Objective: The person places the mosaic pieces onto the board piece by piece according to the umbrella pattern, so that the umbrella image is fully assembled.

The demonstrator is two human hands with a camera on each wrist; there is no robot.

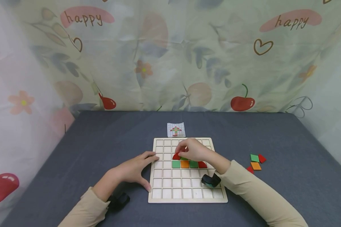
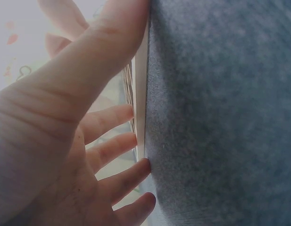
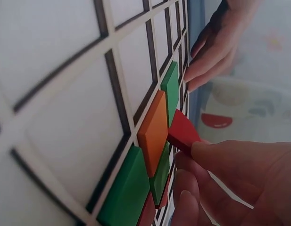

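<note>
Just below the centre of the head view, the right hand [image 1: 195, 149] pinches a red piece [image 3: 184, 132] over the board [image 1: 187, 200]; a tilted release could leave it riding on a divider, or knock the neighbouring orange tile [image 3: 154, 127] askew, since they sit so close. The left hand [image 1: 130, 168], fingers spread at the board's left edge, might shift everything if it pushed unevenly

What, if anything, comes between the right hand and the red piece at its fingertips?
Nothing visible: the right hand pinches the red piece directly, at the board. The orange tile is close by, but not between them.
</note>
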